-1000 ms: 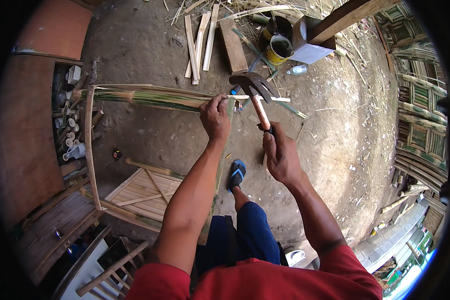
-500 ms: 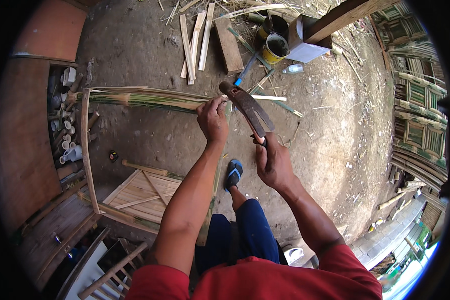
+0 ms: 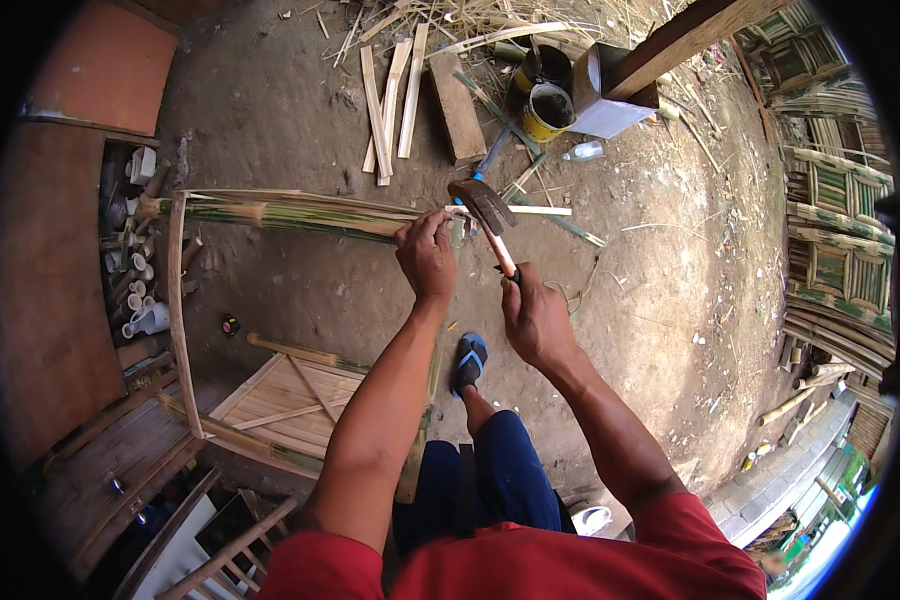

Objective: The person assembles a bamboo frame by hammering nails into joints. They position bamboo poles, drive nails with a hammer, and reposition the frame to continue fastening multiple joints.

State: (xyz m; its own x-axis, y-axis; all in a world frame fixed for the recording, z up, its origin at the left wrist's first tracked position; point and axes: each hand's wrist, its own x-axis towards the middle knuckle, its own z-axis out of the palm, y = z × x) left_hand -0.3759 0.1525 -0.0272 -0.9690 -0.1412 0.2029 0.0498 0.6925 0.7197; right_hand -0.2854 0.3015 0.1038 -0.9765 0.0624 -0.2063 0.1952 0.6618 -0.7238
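My right hand [image 3: 538, 318] is wrapped round the handle of a claw hammer [image 3: 486, 208], whose dark metal head is just beyond and right of my left fingers. My left hand [image 3: 428, 252] is closed at the right end of a green split bamboo pole [image 3: 280, 215]. Its fingertips are pinched together at the pole's joint with another bamboo piece that runs back toward me; whatever they hold is too small to make out. The pole forms the far side of a bamboo frame, with a pale upright strip [image 3: 176, 290] at its left end.
A slatted bamboo panel [image 3: 295, 390] lies low on the left. Beyond the frame are loose wooden strips [image 3: 412, 90], a wooden block [image 3: 457, 110], a yellow bucket [image 3: 547, 115] and a plastic bottle [image 3: 583, 151]. Woven bamboo pieces [image 3: 838, 240] line the right side.
The hammer has come down, away from the camera and toward the pole's end. My right hand has shifted slightly left and forward, while my left hand keeps its place at the joint.
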